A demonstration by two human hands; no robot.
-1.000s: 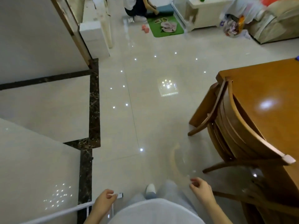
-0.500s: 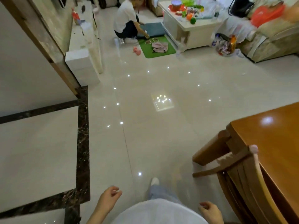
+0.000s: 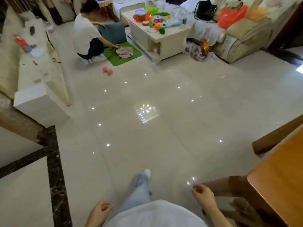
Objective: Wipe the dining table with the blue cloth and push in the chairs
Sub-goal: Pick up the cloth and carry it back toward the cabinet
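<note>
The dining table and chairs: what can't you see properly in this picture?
- Dining table, head view: mostly cut off by the right edge.
- Chair: blurred, cut by the bottom edge.
- Blue cloth: not in view; left hand and right hand look empty.

free room: glossy floor (image 3: 147, 136) is lying open ahead | right: dining table (image 3: 278, 185) corner and chair (image 3: 242, 208) are blocking | left: white cabinet (image 3: 41, 105) is standing well apart | far: crouching person (image 3: 85, 35), coffee table (image 3: 157, 38)
</note>
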